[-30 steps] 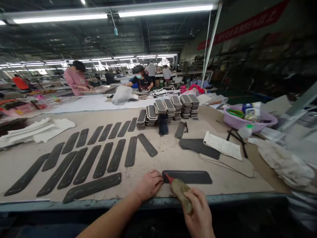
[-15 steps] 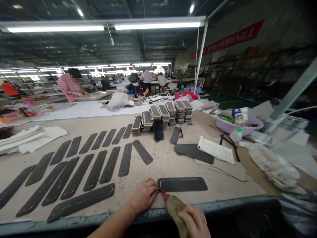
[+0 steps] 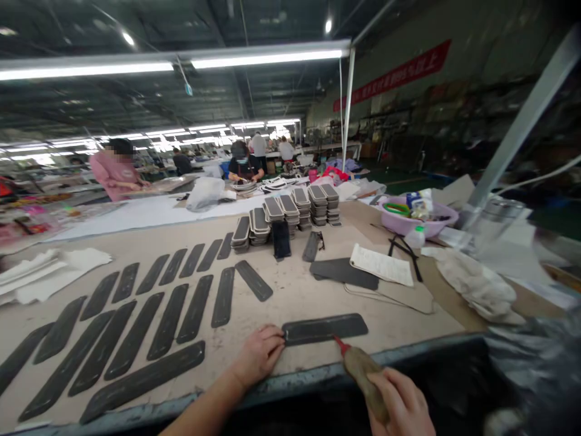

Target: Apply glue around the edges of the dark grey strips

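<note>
A dark, rounded rectangular piece (image 3: 325, 328) lies near the table's front edge. My left hand (image 3: 260, 353) rests at its left end, fingers bent together and touching the end. Wrapped round a dirty, tan squeeze bottle (image 3: 363, 374) is my right hand (image 3: 399, 402). The bottle's red nozzle points up-left and its tip meets the piece's near edge, right of its middle. Several similar dark strips (image 3: 167, 321) lie in rows to the left, with shiny lines along their borders.
Stacks of light-edged pieces (image 3: 273, 209) stand at the back beside a phone (image 3: 281, 240). A notebook (image 3: 381, 264), a purple basin (image 3: 420, 225) and crumpled cloth (image 3: 474, 284) are on the right. White sheets (image 3: 49, 272) lie left. Other people stand beyond.
My right hand and the bottle have moved right, taking the nozzle from the piece's left end along its near edge. My left hand stays by the left end. The camera view has shifted slightly.
</note>
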{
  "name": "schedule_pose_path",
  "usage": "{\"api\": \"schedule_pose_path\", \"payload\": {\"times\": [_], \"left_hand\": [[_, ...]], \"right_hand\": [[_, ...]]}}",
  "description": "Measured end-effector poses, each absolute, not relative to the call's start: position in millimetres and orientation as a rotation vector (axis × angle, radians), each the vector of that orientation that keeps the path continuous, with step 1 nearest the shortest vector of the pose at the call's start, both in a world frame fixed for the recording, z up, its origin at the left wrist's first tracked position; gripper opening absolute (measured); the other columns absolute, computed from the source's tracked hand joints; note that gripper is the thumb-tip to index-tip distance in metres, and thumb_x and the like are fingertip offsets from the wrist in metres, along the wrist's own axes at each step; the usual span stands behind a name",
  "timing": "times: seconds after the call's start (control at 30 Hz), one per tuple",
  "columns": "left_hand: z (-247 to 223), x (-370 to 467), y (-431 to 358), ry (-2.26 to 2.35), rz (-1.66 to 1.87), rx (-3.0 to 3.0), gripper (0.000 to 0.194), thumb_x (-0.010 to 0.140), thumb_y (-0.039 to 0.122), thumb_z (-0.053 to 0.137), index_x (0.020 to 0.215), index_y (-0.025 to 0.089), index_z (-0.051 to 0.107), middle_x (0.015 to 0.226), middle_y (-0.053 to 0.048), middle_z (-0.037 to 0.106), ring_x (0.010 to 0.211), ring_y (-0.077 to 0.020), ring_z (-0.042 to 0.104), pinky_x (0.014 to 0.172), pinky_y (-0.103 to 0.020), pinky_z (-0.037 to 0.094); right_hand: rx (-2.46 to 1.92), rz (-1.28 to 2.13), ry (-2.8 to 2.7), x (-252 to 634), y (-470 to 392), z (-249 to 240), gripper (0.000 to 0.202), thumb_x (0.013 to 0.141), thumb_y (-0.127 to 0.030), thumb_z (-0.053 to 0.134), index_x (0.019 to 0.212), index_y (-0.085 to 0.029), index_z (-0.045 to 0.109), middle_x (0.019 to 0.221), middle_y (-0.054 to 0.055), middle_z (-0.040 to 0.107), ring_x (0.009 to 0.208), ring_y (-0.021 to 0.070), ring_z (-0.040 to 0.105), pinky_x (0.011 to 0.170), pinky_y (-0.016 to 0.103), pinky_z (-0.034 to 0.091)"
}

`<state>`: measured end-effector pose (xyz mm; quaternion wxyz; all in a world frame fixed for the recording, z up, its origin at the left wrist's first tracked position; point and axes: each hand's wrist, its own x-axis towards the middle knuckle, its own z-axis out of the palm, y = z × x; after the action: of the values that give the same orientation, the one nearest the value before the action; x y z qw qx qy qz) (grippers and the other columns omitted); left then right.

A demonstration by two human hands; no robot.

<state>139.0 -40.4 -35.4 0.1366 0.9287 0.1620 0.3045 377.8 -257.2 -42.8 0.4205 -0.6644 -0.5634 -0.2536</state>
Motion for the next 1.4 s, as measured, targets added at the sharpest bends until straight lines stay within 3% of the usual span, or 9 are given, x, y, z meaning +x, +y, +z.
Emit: {"api": "schedule_pose_path", "payload": {"times": [0.13,0.4,0.7,1.03,1.27,1.4], "left_hand": [[-37,140,-36,0.429,0.868,2.727,0.02,0.092,0.017,0.05,0.093,0.018,0.07,0.097,-0.008,0.069,0.093,-0.0182,0.063,0.086,-0.036,0.056],[-39,140,-32,0.408,0.86,2.739,0.019,0.093,0.017,0.05,0.091,0.017,0.068,0.097,-0.007,0.069,0.092,-0.0169,0.063,0.086,-0.033,0.055],[-41,139,-31,0.423,0.796,2.714,0.016,0.093,0.017,0.051,0.092,0.017,0.068,0.098,-0.008,0.067,0.092,-0.0177,0.061,0.084,-0.035,0.053],[-46,138,-27,0.436,0.83,2.697,0.015,0.092,0.018,0.054,0.09,0.019,0.069,0.099,-0.007,0.067,0.094,-0.0179,0.061,0.086,-0.034,0.052],[-48,138,-24,0.413,0.838,2.688,0.015,0.092,0.018,0.054,0.09,0.019,0.069,0.098,-0.006,0.067,0.094,-0.0177,0.061,0.085,-0.032,0.053],[-47,138,-24,0.419,0.814,2.68,0.016,0.092,0.017,0.053,0.09,0.02,0.069,0.1,-0.006,0.067,0.096,-0.0176,0.061,0.086,-0.031,0.053]], "right_hand": [[-1.848,-0.604,-1.339,385,-273,-35,0.026,0.097,-0.042,0.045,0.105,-0.022,0.058,0.102,0.011,0.056,0.09,0.0265,0.056,0.077,0.044,0.047],[-1.776,-0.545,-1.275,373,-264,-27,0.016,0.092,-0.023,0.054,0.107,-0.02,0.058,0.102,0.011,0.053,0.09,0.0256,0.053,0.076,0.043,0.048],[-1.582,-0.222,-1.498,319,-227,-19,0.037,0.078,0.003,0.041,0.104,-0.019,0.057,0.101,0.008,0.049,0.089,0.0213,0.049,0.076,0.039,0.046],[-1.847,-0.563,-1.263,371,-253,-26,0.034,0.079,-0.003,0.048,0.107,-0.021,0.055,0.103,0.01,0.05,0.092,0.0265,0.05,0.079,0.047,0.045],[-1.703,-0.295,-1.301,351,-248,-27,0.03,0.084,-0.006,0.049,0.109,-0.021,0.054,0.105,0.01,0.048,0.095,0.0242,0.05,0.078,0.042,0.049],[-1.763,-0.436,-1.211,369,-254,-28,0.024,0.087,-0.014,0.052,0.109,-0.023,0.055,0.106,0.01,0.05,0.095,0.0258,0.051,0.08,0.045,0.048]]}}
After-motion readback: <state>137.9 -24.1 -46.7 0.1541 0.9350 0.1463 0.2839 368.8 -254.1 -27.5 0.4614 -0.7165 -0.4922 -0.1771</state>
